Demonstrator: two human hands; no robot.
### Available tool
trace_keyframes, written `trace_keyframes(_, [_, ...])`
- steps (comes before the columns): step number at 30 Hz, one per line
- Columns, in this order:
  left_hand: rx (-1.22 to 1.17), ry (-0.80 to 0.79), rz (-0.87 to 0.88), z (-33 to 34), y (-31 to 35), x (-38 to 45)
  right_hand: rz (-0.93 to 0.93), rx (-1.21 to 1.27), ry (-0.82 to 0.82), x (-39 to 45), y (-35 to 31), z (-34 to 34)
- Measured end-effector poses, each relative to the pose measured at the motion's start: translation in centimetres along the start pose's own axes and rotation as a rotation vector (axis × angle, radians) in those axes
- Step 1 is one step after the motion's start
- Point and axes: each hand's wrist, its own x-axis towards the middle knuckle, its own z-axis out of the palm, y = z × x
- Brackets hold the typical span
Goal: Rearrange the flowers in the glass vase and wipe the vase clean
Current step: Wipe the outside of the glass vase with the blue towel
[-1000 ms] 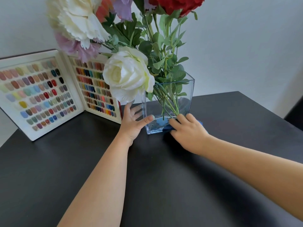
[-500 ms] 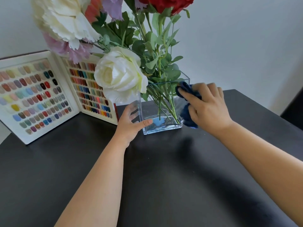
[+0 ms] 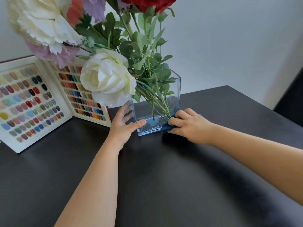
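A clear rectangular glass vase (image 3: 173,89) stands upright on the black table (image 3: 164,177). Green stems fill it, topped by a white rose (image 3: 105,77), a cream flower (image 3: 41,22), lilac blooms and a red flower (image 3: 147,4). My left hand (image 3: 124,125) braces the vase's lower left corner, thumb on the front face and fingers behind the left side. My right hand (image 3: 190,125) presses a dark blue cloth (image 3: 167,127) against the vase's lower right corner at table level. Most of the cloth is hidden under the hand.
An open white nail-colour sample book (image 3: 31,102) leans against the wall at the left, just behind my left hand. The table's far right corner (image 3: 229,87) lies near the wall. A dark object (image 3: 293,102) stands beyond the right edge.
My right hand with the cloth has slid down the vase's right side from near the rim to the base. The left hand has kept its hold.
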Motion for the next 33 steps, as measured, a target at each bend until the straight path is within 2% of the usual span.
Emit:
trace_keyframes(3, [0.016,0.004,-0.013,0.0,0.1,0.0,0.076,-0.013,0.113,0.2,2.0,-1.8])
trace_keyframes(8, [0.060,-0.004,-0.002,0.0,0.2,0.0,0.348,0.019,0.428,2.5,4.8,-4.9])
trace_keyframes(10, [0.064,-0.004,0.002,-0.1,0.2,0.0,0.400,0.051,0.503,3.2,4.9,-5.2])
trace_keyframes(18, [0.050,0.005,-0.003,0.0,0.4,-0.1,0.398,0.193,0.356,2.3,-1.4,0.2])
trace_keyframes(23, [0.058,-0.008,0.018,0.0,0.5,-0.2,0.172,0.108,0.125,1.7,-2.8,0.6])
trace_keyframes(25, [0.059,-0.010,0.013,-0.1,0.5,-0.1,0.174,0.063,0.151,2.1,-1.7,-0.5])
trace_keyframes(33, [0.046,-0.023,0.008,-0.3,0.4,0.0,0.413,0.041,0.460,6.2,0.9,-4.7])
